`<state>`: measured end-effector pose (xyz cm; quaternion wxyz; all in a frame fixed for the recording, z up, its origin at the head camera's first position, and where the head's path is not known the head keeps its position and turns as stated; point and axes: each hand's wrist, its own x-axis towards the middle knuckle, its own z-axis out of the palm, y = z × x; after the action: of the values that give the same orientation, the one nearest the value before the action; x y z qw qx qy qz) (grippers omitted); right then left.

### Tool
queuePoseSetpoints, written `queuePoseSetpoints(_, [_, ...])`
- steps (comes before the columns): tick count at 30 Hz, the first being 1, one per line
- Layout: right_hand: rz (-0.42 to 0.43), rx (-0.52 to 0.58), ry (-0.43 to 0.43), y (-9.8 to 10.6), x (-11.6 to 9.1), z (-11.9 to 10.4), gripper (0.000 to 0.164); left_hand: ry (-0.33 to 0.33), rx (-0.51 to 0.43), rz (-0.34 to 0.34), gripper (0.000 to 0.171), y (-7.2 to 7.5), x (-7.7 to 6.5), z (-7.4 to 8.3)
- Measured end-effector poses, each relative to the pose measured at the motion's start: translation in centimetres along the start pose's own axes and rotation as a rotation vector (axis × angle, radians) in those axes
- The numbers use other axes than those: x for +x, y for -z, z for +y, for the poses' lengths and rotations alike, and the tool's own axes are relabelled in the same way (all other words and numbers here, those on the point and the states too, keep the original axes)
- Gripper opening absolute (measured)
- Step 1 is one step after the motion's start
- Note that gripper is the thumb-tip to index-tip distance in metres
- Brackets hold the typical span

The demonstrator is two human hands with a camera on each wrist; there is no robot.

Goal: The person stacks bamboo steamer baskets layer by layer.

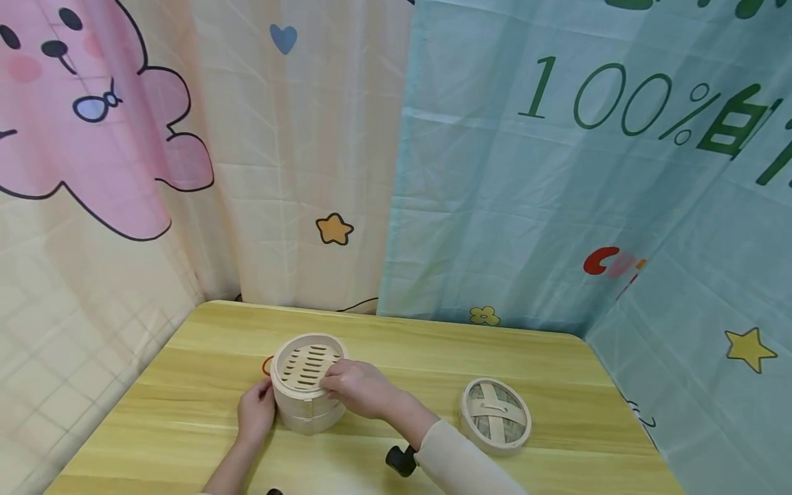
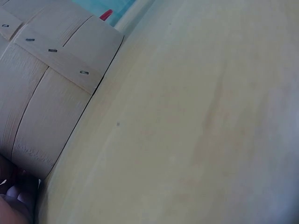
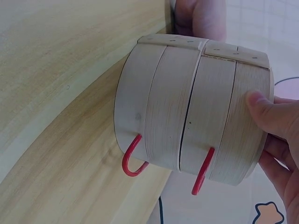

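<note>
Two stacked bamboo steamer baskets [image 1: 309,409] stand on the table, with a slotted floor showing inside the upper one. My right hand [image 1: 361,388] grips the rim of the upper basket [image 3: 224,116]. The thumb presses the outer wall, while the other fingers are at the rim and partly hidden. At the lower left side of the stack, my left hand [image 1: 256,412] holds the lower basket [image 3: 154,102]; its fingertips are mostly hidden. Red loops [image 3: 203,172] stick out from the basket walls.
A round bamboo lid [image 1: 495,416] with a crossed strap lies on the right of the wooden table [image 1: 383,344]. A black object [image 1: 401,460] is beside my right forearm. Printed curtains [image 1: 309,172] hang behind the table's far edge.
</note>
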<state>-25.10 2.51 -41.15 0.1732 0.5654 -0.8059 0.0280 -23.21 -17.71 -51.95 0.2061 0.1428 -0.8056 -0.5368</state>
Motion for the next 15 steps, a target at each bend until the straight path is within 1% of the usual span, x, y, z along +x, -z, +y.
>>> queuePoseSetpoints(10, [0.022, -0.033, -0.007, -0.07, -0.01, -0.35, 0.014, -0.017, 0.015, 0.01, 0.025, 0.04, 0.1, -0.03])
queuePoseSetpoints(15, [0.041, -0.054, -0.003, 0.05, -0.04, -0.6, 0.014, -0.025, 0.0, 0.012, 0.025, -0.01, 0.05, -0.04])
